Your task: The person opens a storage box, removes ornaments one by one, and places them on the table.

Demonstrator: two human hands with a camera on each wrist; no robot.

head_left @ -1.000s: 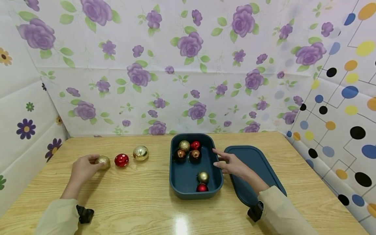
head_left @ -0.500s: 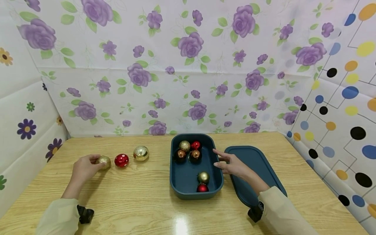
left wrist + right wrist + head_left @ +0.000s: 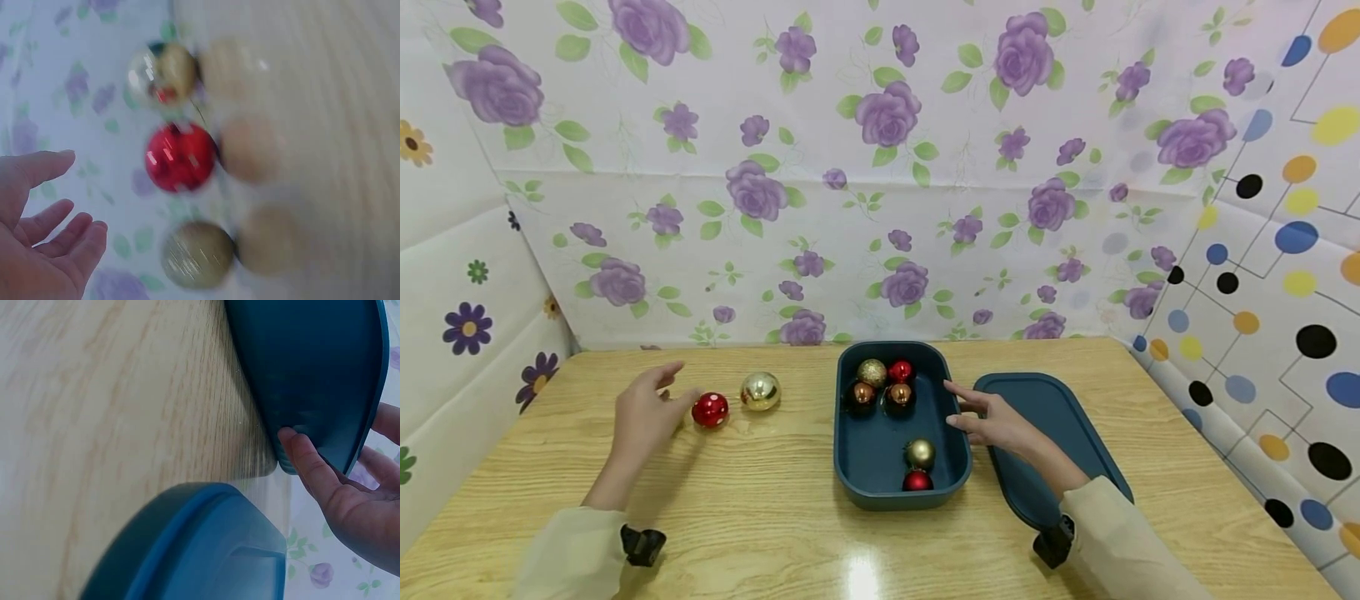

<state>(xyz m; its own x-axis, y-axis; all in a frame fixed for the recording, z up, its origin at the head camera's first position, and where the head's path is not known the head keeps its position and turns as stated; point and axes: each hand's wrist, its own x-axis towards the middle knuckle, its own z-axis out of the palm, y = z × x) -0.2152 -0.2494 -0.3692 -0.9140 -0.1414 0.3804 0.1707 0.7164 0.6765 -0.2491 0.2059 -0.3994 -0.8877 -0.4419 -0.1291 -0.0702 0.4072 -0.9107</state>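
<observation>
My left hand [image 3: 646, 417] hovers over the table at left, fingers spread and holding nothing. It hides most of the glittery gold bauble; the left wrist view shows that gold bauble [image 3: 199, 255] in a blurred row with a spotted red bauble [image 3: 711, 410] and a shiny gold bauble [image 3: 760, 391], all apart from the hand. My right hand [image 3: 1000, 425] grips the right wall of a dark blue box [image 3: 872, 454]. Seen from the right wrist, some fingers [image 3: 315, 472] press the wall's outside while others reach over the rim.
Inside the box are a glittery gold bauble [image 3: 872, 372], a small red bauble [image 3: 899, 371], copper baubles [image 3: 900, 394], a matte gold bauble [image 3: 920, 453] and another red bauble [image 3: 917, 480]. Right of the box lies its blue lid [image 3: 1037, 408], partly under my right forearm. Flower-print cloth [image 3: 820, 250] stands behind the table.
My left hand has let go of the glittery gold bauble and risen away toward the right, fingers opening. The right hand and the box have stayed put.
</observation>
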